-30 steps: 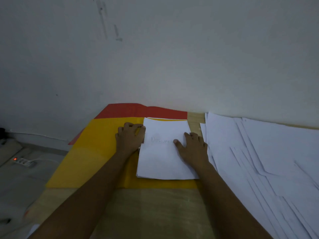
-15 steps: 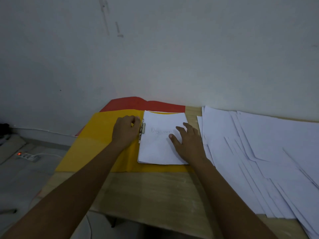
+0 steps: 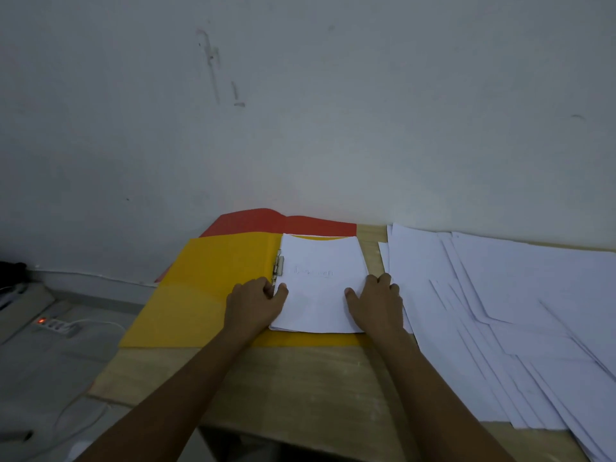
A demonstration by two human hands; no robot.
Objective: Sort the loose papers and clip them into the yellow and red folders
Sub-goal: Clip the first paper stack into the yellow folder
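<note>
The left hand (image 3: 255, 303) lies at the left edge of the stack (image 3: 320, 285), fingers curled, thumb on the paper just below the metal clip (image 3: 278, 265). The right hand (image 3: 376, 303) presses flat on the stack's right edge, fingers spread. The stack sits in the open yellow folder (image 3: 200, 288), which overlaps the red folder (image 3: 266, 220) behind. Loose papers (image 3: 500, 311) fan out right on the wooden table (image 3: 300, 378), against a grey wall (image 3: 300, 111); a power strip (image 3: 56, 325) lies on the floor left

yellow folder (image 3: 206, 295), red folder (image 3: 266, 220), white papers (image 3: 500, 295)
</note>
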